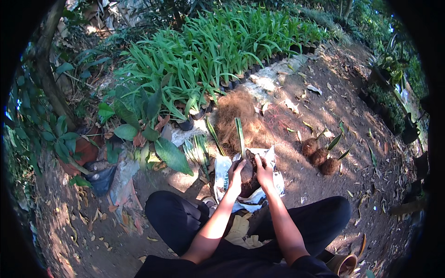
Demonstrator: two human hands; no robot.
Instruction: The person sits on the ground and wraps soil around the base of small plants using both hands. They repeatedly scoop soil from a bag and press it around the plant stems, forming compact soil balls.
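Note:
Above an open white sack [219, 173] of dark soil, a ball of soil [247, 172] sits between my two hands. A green, pale-edged snake plant leaf [240, 133] stands upright out of it. My left hand [235, 178] cups the ball's left side. Against the dark soil on the right, my right hand [265, 173] has its fingers pressed; its exact hold is partly hidden. Just beyond the sack lies a heap of brown coconut fibre [240, 121]. Several more snake plant leaves [200, 151] rest at the sack's left.
Three fibre-wrapped balls with leaves [318, 157] sit on the ground at right. Red string [278, 120] lies tangled by the fibre. Rows of potted green plants [208, 52] fill the back. Cloth gloves [241, 232] lie between my legs; a brown pot [342, 264] is at lower right.

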